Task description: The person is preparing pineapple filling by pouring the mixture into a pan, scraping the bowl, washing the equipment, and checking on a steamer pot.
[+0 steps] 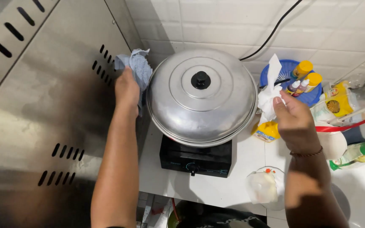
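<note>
The blue cloth point(137, 67) is at the far left of the scene, pressed by the left hand point(126, 89) against the steel panel point(47, 97), just beside the big metal lid point(201, 95) that covers a pot on the black single-burner stove point(196, 158). The right hand point(294, 122) is closed around a white crumpled tissue point(270, 95), to the right of the lid and in front of a blue basket point(288, 69) holding small bottles with yellow caps.
</note>
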